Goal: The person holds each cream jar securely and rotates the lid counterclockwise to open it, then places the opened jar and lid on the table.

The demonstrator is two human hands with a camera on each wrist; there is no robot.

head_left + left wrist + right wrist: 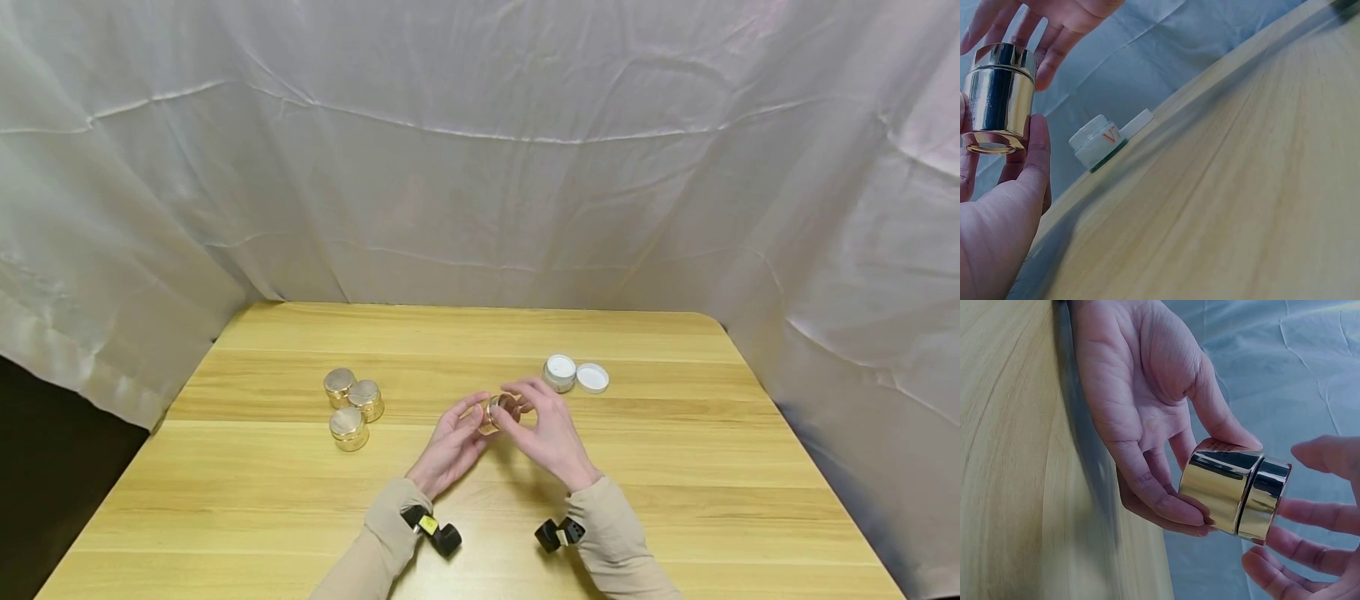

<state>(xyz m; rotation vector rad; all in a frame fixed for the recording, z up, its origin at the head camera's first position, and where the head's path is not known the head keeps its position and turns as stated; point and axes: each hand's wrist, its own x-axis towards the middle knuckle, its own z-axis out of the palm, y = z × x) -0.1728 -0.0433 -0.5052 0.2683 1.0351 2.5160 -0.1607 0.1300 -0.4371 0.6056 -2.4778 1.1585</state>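
Note:
Just above the table, my left hand (450, 448) grips a shiny gold cosmetic jar (1216, 487) by its body, thumb on one side and fingers on the other. The jar's gold lid (1266, 499) is on, and in the right wrist view it points toward my right hand (553, 435). That hand has its fingers spread and loosely bent around the lid end. Some fingertips are at or against the lid, while the thumb stands apart from it. In the left wrist view the gold jar (999, 100) is tilted only slightly.
Beyond my right hand stands an open white jar (559, 373) with orange lettering, its white lid (592, 378) lying beside it. To the left are three lidded gold jars (348, 428) close together. Pale curtains (480, 208) hang behind the wooden table (675, 517).

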